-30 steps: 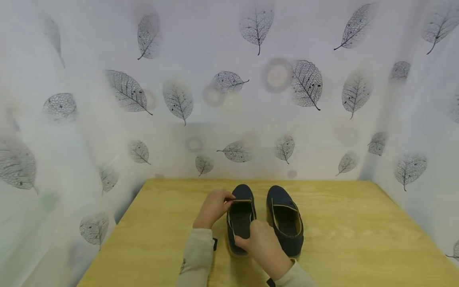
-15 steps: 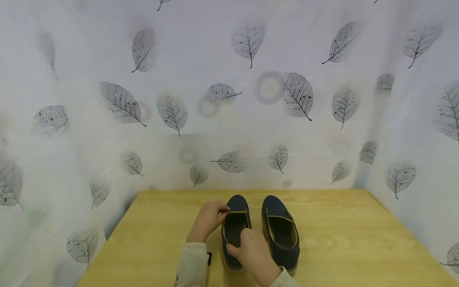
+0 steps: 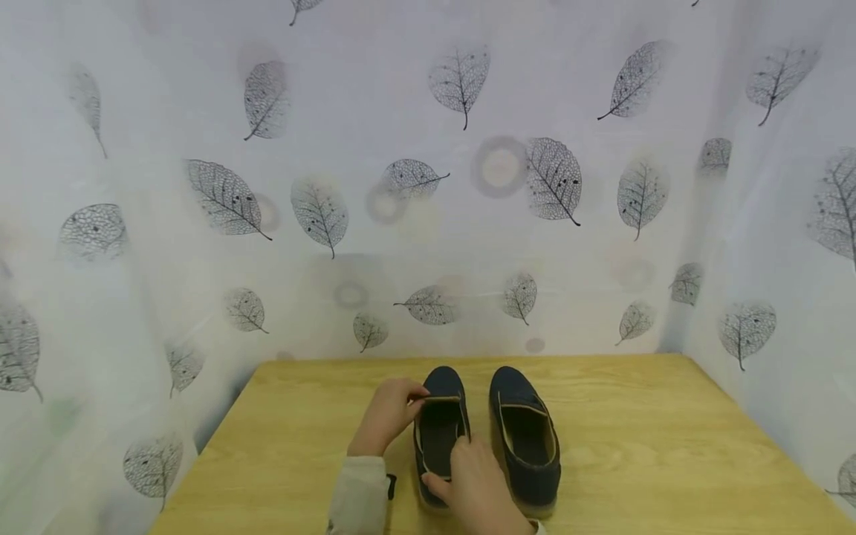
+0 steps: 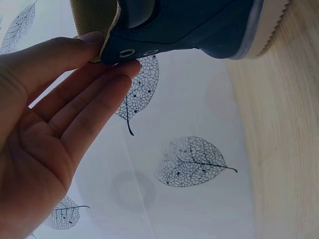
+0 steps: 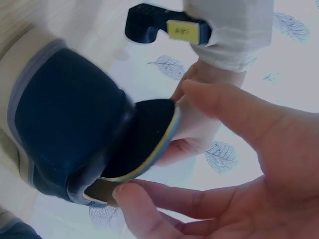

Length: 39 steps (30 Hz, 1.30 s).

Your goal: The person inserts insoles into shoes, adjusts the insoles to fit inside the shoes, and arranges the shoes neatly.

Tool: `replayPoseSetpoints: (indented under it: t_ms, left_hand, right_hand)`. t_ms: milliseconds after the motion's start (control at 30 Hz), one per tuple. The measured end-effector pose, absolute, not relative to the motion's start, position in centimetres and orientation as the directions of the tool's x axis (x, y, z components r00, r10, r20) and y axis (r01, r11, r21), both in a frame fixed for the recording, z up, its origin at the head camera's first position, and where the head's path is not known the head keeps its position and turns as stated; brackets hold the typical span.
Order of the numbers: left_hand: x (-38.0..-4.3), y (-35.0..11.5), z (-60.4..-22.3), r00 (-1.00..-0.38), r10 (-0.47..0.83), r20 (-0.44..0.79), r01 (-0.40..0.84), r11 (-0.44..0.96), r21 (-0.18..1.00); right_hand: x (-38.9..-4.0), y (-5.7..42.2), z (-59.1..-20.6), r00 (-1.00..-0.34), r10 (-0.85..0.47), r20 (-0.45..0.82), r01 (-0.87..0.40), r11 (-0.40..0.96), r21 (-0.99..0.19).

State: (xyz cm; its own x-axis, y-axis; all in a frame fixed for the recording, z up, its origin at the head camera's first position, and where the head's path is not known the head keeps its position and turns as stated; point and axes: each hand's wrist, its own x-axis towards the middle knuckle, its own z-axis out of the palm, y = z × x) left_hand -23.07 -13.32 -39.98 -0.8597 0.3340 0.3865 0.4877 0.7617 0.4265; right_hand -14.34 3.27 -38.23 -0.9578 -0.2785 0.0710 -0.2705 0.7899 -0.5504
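Note:
Two navy slip-on shoes stand side by side, toes pointing away, in the head view. My left hand [image 3: 390,416] pinches the top edge of the left shoe's [image 3: 443,383] upper between thumb and fingertips. In the left wrist view, small metal eyelets show on the shoe's side [image 4: 169,35] beside that pinch. A dark insole [image 5: 147,134] with a pale yellow-blue edge sticks up out of the shoe's opening in the right wrist view. My right hand [image 3: 476,483] spans its heel end, thumb at one edge and fingers at the other. The insole's front is hidden inside.
The right shoe [image 3: 527,446] stands close to my right hand, its opening facing up. Both shoes are on a light wooden table [image 3: 655,446]. Behind and beside it hangs a white leaf-printed curtain [image 3: 428,238]. A black wrist device [image 5: 154,22] sits at my left sleeve.
The head view has tilted up and shifted slightly. My left hand keeps its pinch on the shoe's upper. My right hand has drawn back a little toward the heel of the left shoe.

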Motion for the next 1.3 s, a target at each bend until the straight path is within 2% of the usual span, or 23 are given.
replayPoseSetpoints:
  t_ms: [267,500,700,933,1133,1300]
  left_hand:
    - [-23.1,-13.2,-40.0,-0.858,0.332,0.391,0.489,0.759,0.429]
    - [-23.4,-13.0,-39.5,-0.863,0.323,0.389,0.478,0.771,0.421]
    - [-23.5,-13.0,-39.6,-0.873,0.321,0.367,0.466,0.773,0.431]
    - [-23.6,-13.3,-39.4,-0.872,0.310,0.378,0.461,0.780,0.424]
    - [-23.5,-13.3,-39.3,-0.876,0.313,0.367,0.458,0.777,0.431]
    - [-23.4,-13.2,-39.4,-0.874,0.315,0.370,0.462,0.776,0.431]
  right_hand:
    - [-13.8,3.5,-38.3,-0.939,-0.304,0.163,-0.342,0.760,-0.553]
    - [-14.3,3.2,-38.6,-0.897,-0.295,0.330,-0.434,0.732,-0.525]
    - [-15.0,3.0,-39.0,-0.883,-0.284,0.373,-0.449,0.739,-0.501]
    - [-16.3,2.7,-39.1,-0.843,-0.329,0.425,-0.511,0.737,-0.443]
    - [-17.5,2.8,-38.7,-0.831,-0.428,0.355,-0.551,0.724,-0.415]
    - [-18.3,3.0,-38.3,-0.837,-0.499,0.223,-0.540,0.690,-0.482]
